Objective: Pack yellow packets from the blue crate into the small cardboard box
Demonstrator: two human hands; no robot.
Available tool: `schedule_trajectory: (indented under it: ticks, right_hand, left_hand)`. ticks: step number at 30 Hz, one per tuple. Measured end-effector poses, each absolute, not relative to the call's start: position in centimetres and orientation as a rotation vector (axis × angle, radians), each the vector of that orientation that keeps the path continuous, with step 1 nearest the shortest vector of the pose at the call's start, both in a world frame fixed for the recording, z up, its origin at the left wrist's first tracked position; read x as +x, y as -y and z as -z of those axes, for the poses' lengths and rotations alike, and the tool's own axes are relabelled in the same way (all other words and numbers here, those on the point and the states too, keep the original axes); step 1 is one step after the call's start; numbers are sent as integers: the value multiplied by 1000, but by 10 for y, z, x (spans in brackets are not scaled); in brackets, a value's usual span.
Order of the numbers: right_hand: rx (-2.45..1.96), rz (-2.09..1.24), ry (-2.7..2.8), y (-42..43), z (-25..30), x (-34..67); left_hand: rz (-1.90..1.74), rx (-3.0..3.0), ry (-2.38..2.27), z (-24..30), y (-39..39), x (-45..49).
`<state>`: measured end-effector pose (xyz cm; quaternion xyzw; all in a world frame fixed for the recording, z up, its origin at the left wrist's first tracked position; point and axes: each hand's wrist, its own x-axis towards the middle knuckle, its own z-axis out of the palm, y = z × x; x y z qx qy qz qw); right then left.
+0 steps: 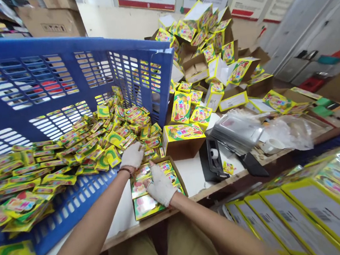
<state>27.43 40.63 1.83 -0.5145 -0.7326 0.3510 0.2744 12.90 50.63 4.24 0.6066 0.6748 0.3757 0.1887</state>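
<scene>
My left hand (132, 156), in a white knit glove, is at the lower edge of the piled yellow-green packets (110, 145), right beside an open carton. Its fingertips are hard to make out against the packets, so I cannot tell whether it grips any. My right hand (161, 184), gloved too, lies over the open carton (180, 176) with fingers stretched out, touching the packets in it. Flat packets (144, 205) with fruit pictures lie in rows inside this carton. The packet pile sits in a tipped blue plastic basket (67, 47) on my left.
A yellow carton (183, 136) stands just behind the one under my hands. Open display boxes (207, 56) are heaped at the back. A black tape dispenser (212, 159) and clear plastic trays (238, 129) lie to the right. Filled boxes (316, 204) stand in a row at lower right.
</scene>
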Motion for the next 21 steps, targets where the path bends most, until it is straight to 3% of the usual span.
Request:
schedule_trajectory:
  ticks: [5,10,12,14,19,21]
  right_hand:
    - [-1346,-1195,1551,-422,-35,304]
    - [-1263,-1947,914,-447,-54,308]
    - [-1132,-2106,864,-452,-58,311]
    - [-1072,-2050,935,-453,-58,318]
    - [-1178,-1557,1171,-446,-56,325]
    - [-1089,-1555,1072,-441,-55,319]
  left_hand:
    - [-1191,1594,-1970,-57,-478,102]
    - [-1170,1862,-1663,-64,-421,111]
    - [-1169,2032,-1451,-60,-402,122]
    - [-1196,1954,-1383,-56,-390,132]
    - [-990,1196,-1383,-59,-392,148]
    - [-920,1173,-1338,-64,-401,155]
